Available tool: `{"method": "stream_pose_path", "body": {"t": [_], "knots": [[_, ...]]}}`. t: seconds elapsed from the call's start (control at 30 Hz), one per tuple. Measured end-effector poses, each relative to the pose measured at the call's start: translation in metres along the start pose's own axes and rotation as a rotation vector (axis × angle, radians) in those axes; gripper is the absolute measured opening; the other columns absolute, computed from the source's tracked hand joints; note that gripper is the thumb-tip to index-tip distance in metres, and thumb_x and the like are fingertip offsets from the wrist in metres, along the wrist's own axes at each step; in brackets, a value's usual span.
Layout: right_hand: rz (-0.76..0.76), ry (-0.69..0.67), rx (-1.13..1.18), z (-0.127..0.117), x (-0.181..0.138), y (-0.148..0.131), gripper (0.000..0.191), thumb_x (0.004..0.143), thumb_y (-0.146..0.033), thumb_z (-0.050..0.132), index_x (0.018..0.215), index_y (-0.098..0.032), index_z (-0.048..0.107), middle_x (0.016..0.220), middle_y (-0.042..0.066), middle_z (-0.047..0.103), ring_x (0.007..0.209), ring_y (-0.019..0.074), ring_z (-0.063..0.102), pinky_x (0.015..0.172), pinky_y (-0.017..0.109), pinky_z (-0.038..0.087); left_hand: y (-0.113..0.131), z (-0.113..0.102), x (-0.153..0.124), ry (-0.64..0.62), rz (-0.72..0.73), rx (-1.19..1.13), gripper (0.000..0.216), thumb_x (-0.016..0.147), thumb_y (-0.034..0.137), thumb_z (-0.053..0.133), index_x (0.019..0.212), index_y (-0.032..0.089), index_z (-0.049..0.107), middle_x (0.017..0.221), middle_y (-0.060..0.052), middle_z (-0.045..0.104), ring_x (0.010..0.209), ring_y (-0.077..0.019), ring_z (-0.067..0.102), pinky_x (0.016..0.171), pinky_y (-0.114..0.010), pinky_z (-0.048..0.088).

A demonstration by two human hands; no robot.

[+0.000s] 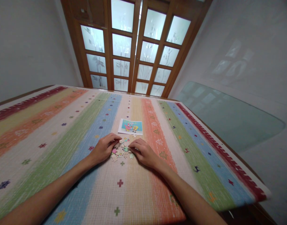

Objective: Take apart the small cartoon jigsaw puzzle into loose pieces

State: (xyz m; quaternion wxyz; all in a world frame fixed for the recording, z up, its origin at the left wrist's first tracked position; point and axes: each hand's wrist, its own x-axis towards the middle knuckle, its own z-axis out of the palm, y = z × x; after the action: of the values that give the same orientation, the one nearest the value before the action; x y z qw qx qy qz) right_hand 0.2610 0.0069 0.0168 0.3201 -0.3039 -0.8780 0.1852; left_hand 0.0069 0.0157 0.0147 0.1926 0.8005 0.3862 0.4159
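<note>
"so, where do the loose puzzle pieces [121, 153] lie from the fingers?"

"just on the near side of the picture card [132, 127] — in a scattered heap between the two hands. the left hand [105, 147] is at the heap's left, the right hand [143, 152] at its right."

"which hand is nearer?"

"hard to split them: both sets of fingertips are at the heap's edge. taken from the card, the left fingertips are close to its near left corner, while the right hand sits nearside and a little to the right."

"and are the fingers spread?"

"no — the left thumb and forefinger are drawn almost together, but i can't tell whether a piece is pinched there. the right fingers are bent and bunched over the heap's right side; whether they grip anything, i can't tell."

"any long axis to go by?"

"none clear in the heap. one pale piece [134, 136] lies off by itself, right by the card's near edge, on the striped tablecloth [138, 193]."
</note>
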Motion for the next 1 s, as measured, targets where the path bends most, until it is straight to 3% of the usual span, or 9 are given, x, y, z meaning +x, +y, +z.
{"method": "stream_pose_path", "body": {"t": [0.17, 0.3, 0.43, 0.67, 0.87, 1.0], "knots": [[0.028, 0.010, 0.011, -0.005, 0.000, 0.001, 0.024, 0.107, -0.026, 0.050, 0.123, -0.021, 0.067, 0.121, 0.012, 0.068, 0.117, 0.0241, 0.061, 0.104, 0.045, 0.050, 0.000, -0.010, -0.002, -0.122, -0.051, 0.081, 0.035, 0.108, 0.036, 0.040, 0.128, 0.020, 0.064, 0.125, -0.010, 0.073, 0.113, -0.0247, 0.070, 0.102, -0.043, 0.054], [0.023, -0.064, -0.060, -0.012, -0.004, 0.009, 0.050, 0.097, -0.041, 0.068, 0.142, -0.022, 0.058, 0.144, 0.016, 0.058, 0.137, 0.0297, 0.049, 0.115, 0.055, 0.041, -0.002, -0.017, -0.009, -0.344, 0.099, 0.211, 0.067, 0.098, 0.054, 0.060, 0.154, 0.022, 0.046, 0.157, -0.016, 0.051, 0.143, -0.0343, 0.051, 0.116, -0.052, 0.043], [0.042, -0.163, -0.115, -0.015, -0.009, 0.016, 0.068, 0.095, -0.052, 0.070, 0.152, -0.022, 0.050, 0.158, 0.018, 0.047, 0.149, 0.0321, 0.039, 0.120, 0.058, 0.035, -0.006, -0.020, -0.011, -0.464, 0.183, 0.295, 0.086, 0.092, 0.062, 0.067, 0.162, 0.024, 0.035, 0.164, -0.015, 0.038, 0.152, -0.0359, 0.037, 0.123, -0.054, 0.034], [0.058, -0.241, -0.192, -0.004, -0.010, 0.011, 0.073, 0.101, -0.058, 0.057, 0.160, -0.019, 0.039, 0.166, 0.018, 0.035, 0.157, 0.0343, 0.024, 0.127, 0.060, 0.025, -0.012, -0.006, -0.015, -0.475, 0.166, 0.275, 0.054, 0.109, 0.036, 0.045, 0.161, 0.023, 0.036, 0.165, -0.011, 0.037, 0.154, -0.0271, 0.033, 0.126, -0.050, 0.030], [0.026, -0.203, -0.074, 0.007, -0.005, 0.002, 0.064, 0.107, -0.036, 0.051, 0.164, -0.016, 0.030, 0.165, 0.019, 0.036, 0.156, 0.0285, 0.031, 0.126, 0.055, 0.031, -0.004, 0.004, -0.015, -0.406, 0.161, 0.133, 0.052, 0.109, 0.024, 0.041, 0.160, 0.024, 0.036, 0.164, -0.010, 0.040, 0.151, -0.0237, 0.040, 0.125, -0.049, 0.035], [0.065, -0.132, 0.059, 0.007, -0.004, 0.001, 0.062, 0.106, -0.022, 0.046, 0.165, -0.022, 0.027, 0.165, 0.014, 0.039, 0.152, 0.0241, 0.039, 0.125, 0.051, 0.035, 0.000, 0.003, -0.010, -0.348, 0.132, 0.004, 0.054, 0.107, 0.019, 0.040, 0.160, 0.028, 0.036, 0.160, -0.008, 0.048, 0.144, -0.0248, 0.050, 0.122, -0.049, 0.041]]}}
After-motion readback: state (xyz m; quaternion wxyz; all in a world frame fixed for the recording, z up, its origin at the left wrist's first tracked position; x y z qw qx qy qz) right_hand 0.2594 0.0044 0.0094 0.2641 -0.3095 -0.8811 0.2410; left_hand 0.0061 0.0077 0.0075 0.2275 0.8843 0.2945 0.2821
